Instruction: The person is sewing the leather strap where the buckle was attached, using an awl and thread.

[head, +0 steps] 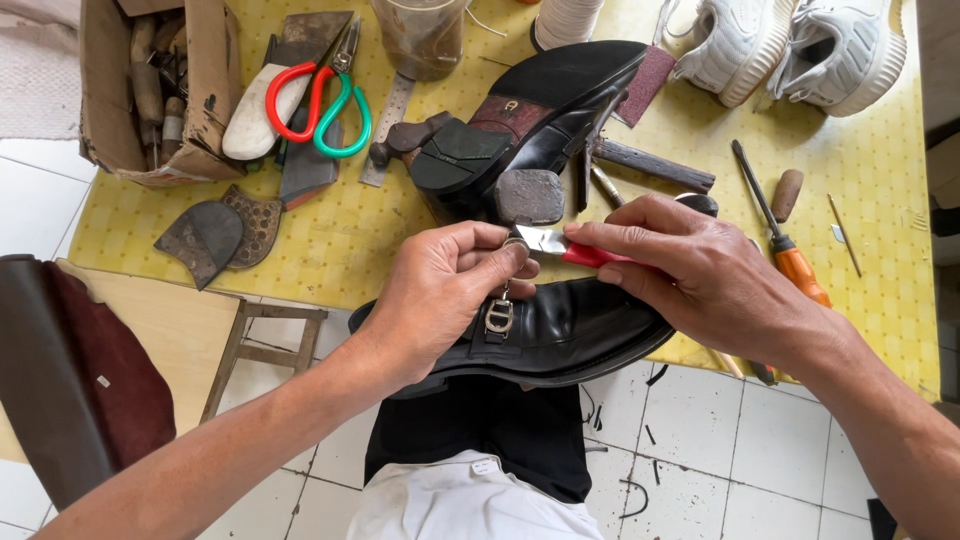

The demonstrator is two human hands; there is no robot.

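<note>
Left to right: my left hand (450,285) pinches a small metal ring above the buckle (499,318) of the black shoe (560,330) resting on my lap. My right hand (700,275) grips a red-handled knife (570,247), blade touching that ring. Behind, a second black shoe (540,120) lies sole-up on the yellow worktop (880,180).

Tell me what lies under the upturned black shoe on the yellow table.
Under the upturned black shoe, a wooden-handled hammer and a dark bar stick out at the sides. Whatever it rests on beneath is hidden.
</note>
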